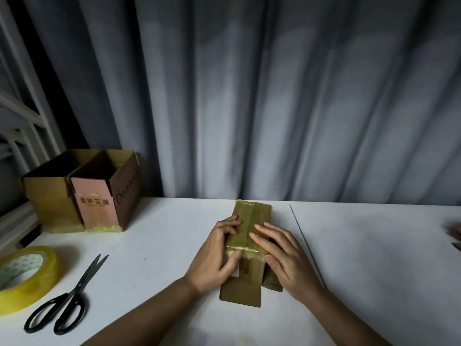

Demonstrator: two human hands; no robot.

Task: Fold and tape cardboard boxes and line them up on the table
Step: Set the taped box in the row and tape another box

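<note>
A small brown cardboard box [252, 216] lies on the white table [361, 258] in the middle, its top face covered with clear tape. My left hand [217, 255] grips its left side, the thumb pressing the tape's near end. Along the right side my right hand [284, 255] lies flat, fingers straight and pressing down. Two finished open boxes, one plain brown [47, 191] and one with a pink front [104, 193], stand side by side at the back left.
A roll of yellowish clear tape [22, 275] lies at the left edge, with black scissors [67, 295] beside it. Grey curtains [274, 96] hang behind the table. A seam [306, 245] runs across the tabletop right of the box. Something brown [455, 229] shows at the far right edge.
</note>
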